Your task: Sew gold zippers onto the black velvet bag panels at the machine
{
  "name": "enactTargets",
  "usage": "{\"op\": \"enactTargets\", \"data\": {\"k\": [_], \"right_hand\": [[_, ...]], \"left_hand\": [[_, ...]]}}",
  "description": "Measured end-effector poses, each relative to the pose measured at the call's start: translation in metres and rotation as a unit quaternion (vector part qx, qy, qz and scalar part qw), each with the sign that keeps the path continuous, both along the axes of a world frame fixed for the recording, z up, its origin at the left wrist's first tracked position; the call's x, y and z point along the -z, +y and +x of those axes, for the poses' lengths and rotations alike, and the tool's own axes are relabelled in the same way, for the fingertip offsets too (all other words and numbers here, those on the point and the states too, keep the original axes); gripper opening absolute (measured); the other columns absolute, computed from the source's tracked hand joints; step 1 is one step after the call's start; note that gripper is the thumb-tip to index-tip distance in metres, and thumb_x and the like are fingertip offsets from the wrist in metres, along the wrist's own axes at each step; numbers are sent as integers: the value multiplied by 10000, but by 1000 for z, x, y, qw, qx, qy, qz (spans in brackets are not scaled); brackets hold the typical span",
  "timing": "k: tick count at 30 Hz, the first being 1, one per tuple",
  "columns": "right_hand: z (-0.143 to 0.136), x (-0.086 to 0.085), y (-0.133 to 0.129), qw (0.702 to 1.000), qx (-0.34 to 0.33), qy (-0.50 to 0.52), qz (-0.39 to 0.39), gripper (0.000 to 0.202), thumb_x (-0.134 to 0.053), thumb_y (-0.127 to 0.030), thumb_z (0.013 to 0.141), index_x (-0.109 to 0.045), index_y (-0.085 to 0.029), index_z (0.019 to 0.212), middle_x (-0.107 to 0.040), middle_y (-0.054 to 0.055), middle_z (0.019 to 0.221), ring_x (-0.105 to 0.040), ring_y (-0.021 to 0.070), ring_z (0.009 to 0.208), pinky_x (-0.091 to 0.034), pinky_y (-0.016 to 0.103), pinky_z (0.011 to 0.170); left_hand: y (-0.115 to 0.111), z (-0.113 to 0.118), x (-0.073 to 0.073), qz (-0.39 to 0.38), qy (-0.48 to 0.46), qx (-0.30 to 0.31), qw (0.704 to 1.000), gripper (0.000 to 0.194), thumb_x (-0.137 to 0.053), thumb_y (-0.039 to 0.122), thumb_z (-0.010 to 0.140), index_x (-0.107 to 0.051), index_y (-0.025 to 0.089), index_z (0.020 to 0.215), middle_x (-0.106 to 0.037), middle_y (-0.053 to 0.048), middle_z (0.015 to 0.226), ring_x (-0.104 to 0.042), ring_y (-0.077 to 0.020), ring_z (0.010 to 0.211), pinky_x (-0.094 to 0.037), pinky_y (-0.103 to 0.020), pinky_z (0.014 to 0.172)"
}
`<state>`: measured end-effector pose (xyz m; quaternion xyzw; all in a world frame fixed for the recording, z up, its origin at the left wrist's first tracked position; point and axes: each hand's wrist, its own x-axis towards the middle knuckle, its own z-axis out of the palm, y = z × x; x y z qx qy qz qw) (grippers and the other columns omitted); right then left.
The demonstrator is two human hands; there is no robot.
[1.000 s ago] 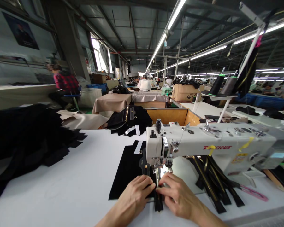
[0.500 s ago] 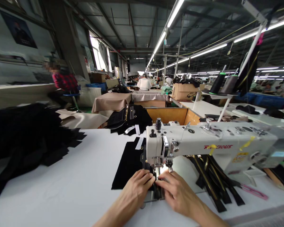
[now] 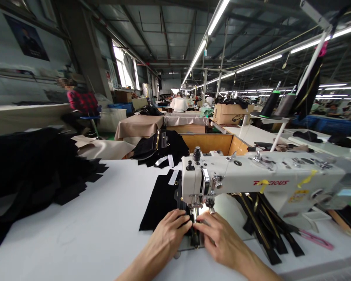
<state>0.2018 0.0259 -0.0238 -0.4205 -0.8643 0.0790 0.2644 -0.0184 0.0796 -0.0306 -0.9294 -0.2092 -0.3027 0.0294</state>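
Note:
A white sewing machine [image 3: 236, 171] stands on the white table, its needle area lit. A black fabric panel [image 3: 156, 205] with a white tag lies left of and under the machine head. My left hand [image 3: 171, 234] presses on the panel's right edge near the presser foot, fingers bent together. Just right of the foot, my right hand [image 3: 218, 236] has its fingertips on a black zipper strip [image 3: 195, 237] that runs between both hands. The fingertips are partly hidden against the dark material, and the hands nearly touch.
Black cut pieces [image 3: 32, 168] are heaped at the left. More black pieces [image 3: 163, 146] lie behind the panel. Zipper strips [image 3: 263, 222] and pink-handled scissors [image 3: 316, 238] lie at the right. Thread cones [image 3: 269, 104] stand behind the machine. A seated person [image 3: 82, 101] is far left.
The black panel has shifted slightly forward, away from me, under the machine head. Both hands keep nearly the same place and shape. The whole view has moved a little.

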Motion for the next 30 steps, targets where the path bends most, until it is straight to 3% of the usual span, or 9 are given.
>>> {"op": "enactTargets", "data": {"k": [10, 15, 23, 30], "right_hand": [[-1, 5, 0, 999, 42, -12, -23, 532, -426, -18, 843, -504, -172, 1346, -568, 106, 1340, -529, 284, 1182, -457, 501, 1042], [0, 7, 1, 999, 44, -4, -33, 526, -418, -23, 837, -487, -165, 1340, -563, 112, 1334, -516, 286, 1206, -454, 491, 1044], [0, 7, 1, 998, 45, -1, -36, 534, -422, -20, 837, -483, -183, 1342, -568, 105, 1322, -524, 284, 1190, -459, 493, 1033], [-1, 4, 1, 998, 46, -2, -36, 526, -416, -20, 838, -495, -176, 1335, -569, 106, 1334, -531, 279, 1200, -470, 483, 1032]], "left_hand": [[-2, 2, 0, 32, 44, -33, 998, 374, -416, 6, 872, -582, 119, 1188, -696, -105, 1162, -635, -245, 1120, -551, -411, 950], [1, 1, 12, 26, 42, -42, 998, 431, -466, 0, 836, -568, 124, 1236, -680, -116, 1198, -622, -255, 1158, -534, -443, 982], [0, 0, 10, 25, 42, -39, 998, 415, -434, 11, 858, -573, 107, 1238, -676, -128, 1210, -624, -257, 1160, -534, -433, 988], [1, 1, 20, 18, 42, -57, 997, 446, -444, -1, 843, -562, 125, 1255, -665, -119, 1236, -611, -249, 1182, -516, -437, 1008]]}}
